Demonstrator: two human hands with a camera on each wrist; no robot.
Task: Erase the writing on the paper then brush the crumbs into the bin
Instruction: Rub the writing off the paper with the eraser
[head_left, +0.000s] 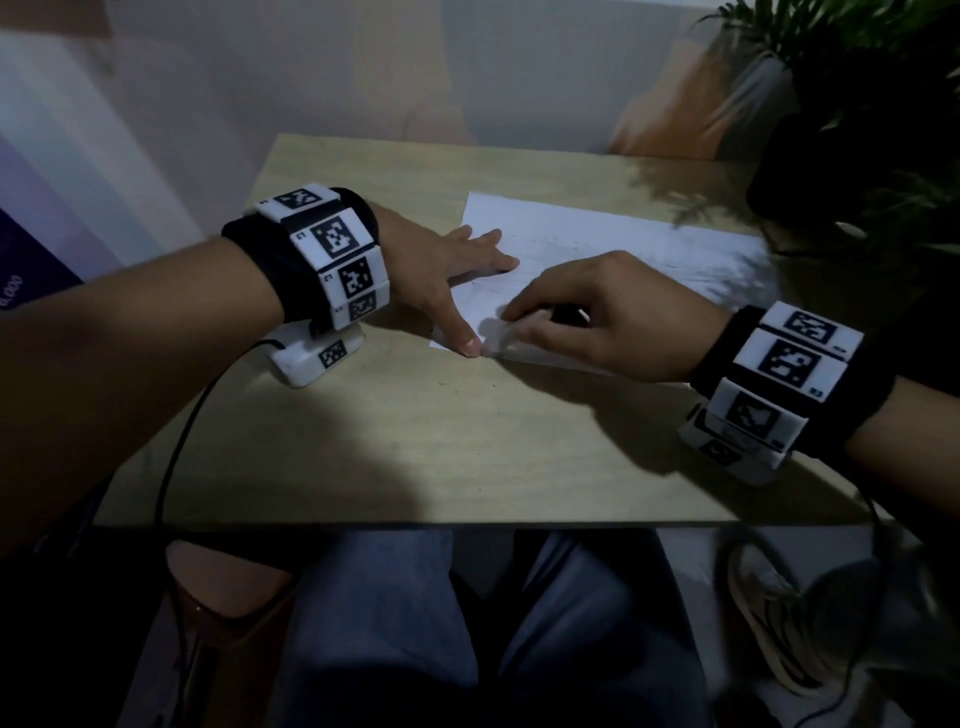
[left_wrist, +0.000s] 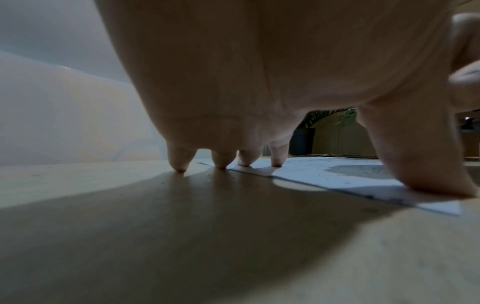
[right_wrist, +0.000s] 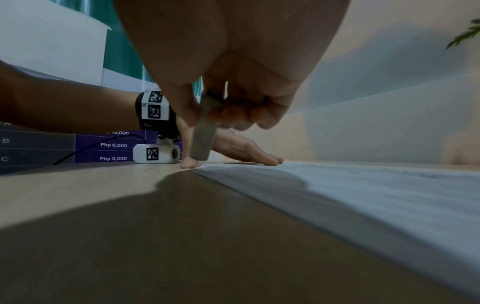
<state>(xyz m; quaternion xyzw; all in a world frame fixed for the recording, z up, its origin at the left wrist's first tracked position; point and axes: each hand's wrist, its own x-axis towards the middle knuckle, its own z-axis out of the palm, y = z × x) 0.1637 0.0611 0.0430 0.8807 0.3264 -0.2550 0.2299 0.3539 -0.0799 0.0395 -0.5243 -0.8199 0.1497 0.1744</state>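
A white sheet of paper (head_left: 597, 244) lies on the wooden table (head_left: 395, 441), with faint pencil marks on it. My left hand (head_left: 457, 270) lies spread on the paper's left edge, thumb at the near corner, fingertips (left_wrist: 179, 164) down on table and paper (left_wrist: 324, 174). My right hand (head_left: 582, 312) pinches a white eraser (head_left: 498, 335) and holds its end on the paper's near-left corner beside my left thumb. In the right wrist view the eraser (right_wrist: 203, 131) stands nearly upright on the paper (right_wrist: 376, 195). No bin is in view.
A potted plant (head_left: 862, 104) stands at the table's far right corner, its leaves over the paper's right end. My knees are under the near edge of the table. A sandal (head_left: 769, 623) and cables lie on the floor to the right.
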